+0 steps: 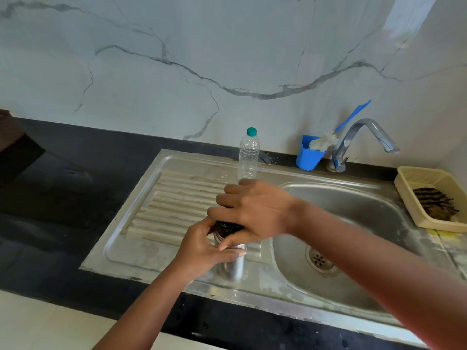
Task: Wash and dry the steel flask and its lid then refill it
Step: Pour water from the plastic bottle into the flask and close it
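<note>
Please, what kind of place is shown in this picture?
Most likely a home kitchen, at the washing-up spot. A steel sink with a ribbed draining board is set in a dark counter, a tap stands behind it, and a blue cup holds a bottle brush.

two hands (255,210), one flask (231,263), one plastic bottle (249,155), one basket (429,198)

You see a black bench (75,198) with a steel sink unit (265,294) set into it. On its ribbed drainboard (177,198) stand the steel flask (232,263) and a clear plastic bottle (249,157). A blue cup (308,157) stands behind the basin, and a beige basket (414,178) lies at the right.
</note>
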A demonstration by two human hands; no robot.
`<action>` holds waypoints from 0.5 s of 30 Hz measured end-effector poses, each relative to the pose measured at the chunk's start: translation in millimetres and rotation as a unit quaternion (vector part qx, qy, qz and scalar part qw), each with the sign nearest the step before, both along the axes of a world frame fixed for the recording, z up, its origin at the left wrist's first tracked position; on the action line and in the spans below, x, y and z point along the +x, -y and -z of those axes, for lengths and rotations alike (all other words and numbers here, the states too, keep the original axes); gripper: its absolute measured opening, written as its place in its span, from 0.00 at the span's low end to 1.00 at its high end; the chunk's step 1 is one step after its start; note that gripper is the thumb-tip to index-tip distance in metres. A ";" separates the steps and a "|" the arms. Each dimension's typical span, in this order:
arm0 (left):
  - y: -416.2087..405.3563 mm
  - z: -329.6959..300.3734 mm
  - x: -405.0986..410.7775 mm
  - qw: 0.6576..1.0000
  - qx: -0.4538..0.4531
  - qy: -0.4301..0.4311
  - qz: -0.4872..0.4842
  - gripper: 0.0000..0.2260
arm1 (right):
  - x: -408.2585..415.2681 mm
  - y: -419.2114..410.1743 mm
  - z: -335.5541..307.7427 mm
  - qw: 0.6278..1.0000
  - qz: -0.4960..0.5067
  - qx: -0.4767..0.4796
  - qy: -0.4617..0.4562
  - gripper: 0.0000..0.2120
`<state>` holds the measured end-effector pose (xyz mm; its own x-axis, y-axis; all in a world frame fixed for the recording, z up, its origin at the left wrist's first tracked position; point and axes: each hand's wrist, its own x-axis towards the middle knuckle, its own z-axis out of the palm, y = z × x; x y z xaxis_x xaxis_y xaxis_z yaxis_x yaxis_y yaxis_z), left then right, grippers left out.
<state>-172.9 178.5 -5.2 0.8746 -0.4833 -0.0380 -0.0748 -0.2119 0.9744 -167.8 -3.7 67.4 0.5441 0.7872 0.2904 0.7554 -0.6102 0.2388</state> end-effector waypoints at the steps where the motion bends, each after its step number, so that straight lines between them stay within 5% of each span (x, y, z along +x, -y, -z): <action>1: 0.3 1.8 0.4 1.000 -0.002 -0.002 -0.004 0.25 | 4.4 1.5 1.2 1.000 -0.021 -0.002 -0.007 0.22; 6: 0.8 6.0 -2.9 0.999 0.003 0.023 -0.026 0.22 | 6.9 -9.5 14.7 0.999 -0.003 0.041 0.005 0.18; 15: 8.2 10.9 -7.4 0.993 0.041 0.097 -0.052 0.22 | -19.1 -27.6 29.8 0.970 0.204 0.116 0.067 0.21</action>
